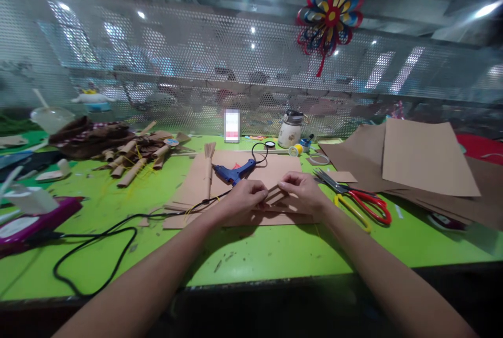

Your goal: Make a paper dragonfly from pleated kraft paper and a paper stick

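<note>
Between my two hands a small folded strip of brown paper point(277, 195) is held just above the stacked brown sheets. My left hand point(247, 196) pinches its left end with thumb and finger. At the right end my right hand point(303, 187) grips it the same way. Behind my left hand lies a blue glue gun point(236, 172) on a brown sheet point(271, 164), its black cord running left. A rolled paper piece with a fringed top point(208, 170) rests left of the glue gun.
Scissors with red and yellow handles point(353, 199) lie right of my right hand. Large brown sheets point(424, 162) are stacked at the right. Paper rolls point(133, 162), a purple power strip point(43, 217) and looping cord occupy the left. A white jar point(290, 131) stands behind.
</note>
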### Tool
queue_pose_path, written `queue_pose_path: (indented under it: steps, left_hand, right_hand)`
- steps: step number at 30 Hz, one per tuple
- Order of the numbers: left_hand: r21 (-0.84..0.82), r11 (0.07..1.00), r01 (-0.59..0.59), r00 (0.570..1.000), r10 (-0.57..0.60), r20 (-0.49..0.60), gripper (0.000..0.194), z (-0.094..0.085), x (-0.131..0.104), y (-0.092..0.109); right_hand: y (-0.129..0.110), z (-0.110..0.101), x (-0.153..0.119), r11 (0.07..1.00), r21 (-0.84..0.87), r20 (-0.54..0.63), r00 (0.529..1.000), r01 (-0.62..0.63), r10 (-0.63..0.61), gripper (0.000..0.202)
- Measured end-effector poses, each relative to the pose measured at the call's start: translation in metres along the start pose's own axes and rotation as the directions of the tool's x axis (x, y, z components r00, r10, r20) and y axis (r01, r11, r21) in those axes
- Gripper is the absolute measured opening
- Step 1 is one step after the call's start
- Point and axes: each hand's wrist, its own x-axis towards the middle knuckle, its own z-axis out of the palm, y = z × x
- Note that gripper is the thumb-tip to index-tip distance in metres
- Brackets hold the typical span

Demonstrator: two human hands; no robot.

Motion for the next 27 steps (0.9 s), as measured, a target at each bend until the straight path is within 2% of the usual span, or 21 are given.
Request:
queue_pose_path:
  steps: [5, 9, 12, 18, 21, 27]
  left_hand:
    - [0.223, 0.973, -0.062, 0.993, 0.082, -0.083, 0.037, 0.001, 0.003, -0.002]
    - [0.250, 0.968, -0.032, 0.989, 0.066, -0.130, 0.034, 0.000, 0.004, -0.003]
    - [0.265, 0.963, -0.039, 0.989, 0.075, -0.126, 0.034, 0.000, 0.001, -0.002]
    - [0.386, 0.919, -0.085, 0.987, 0.131, -0.095, 0.035, 0.005, -0.005, 0.005]
    - [0.392, 0.913, -0.111, 0.984, 0.156, -0.084, 0.039, 0.008, -0.006, 0.007]
    - [0.366, 0.924, -0.109, 0.983, 0.154, -0.097, 0.032, 0.009, -0.004, 0.003]
  right_hand:
    - [0.007, 0.012, -0.001, 0.994, 0.028, 0.030, 0.994, -0.105, 0.104, 0.027]
    - [-0.007, 0.011, -0.005, 0.989, 0.093, 0.089, 0.991, -0.113, 0.105, 0.036]
    - [-0.014, 0.007, -0.007, 0.992, 0.088, 0.128, 0.989, -0.089, 0.077, 0.041]
    - [0.002, 0.007, -0.002, 0.999, 0.033, 0.051, 0.998, -0.036, 0.035, 0.033]
    - [0.007, 0.008, -0.001, 1.000, 0.008, 0.008, 1.000, -0.028, 0.028, 0.030]
    - [0.006, 0.012, -0.001, 0.999, -0.024, -0.017, 0.999, -0.045, 0.045, 0.029]
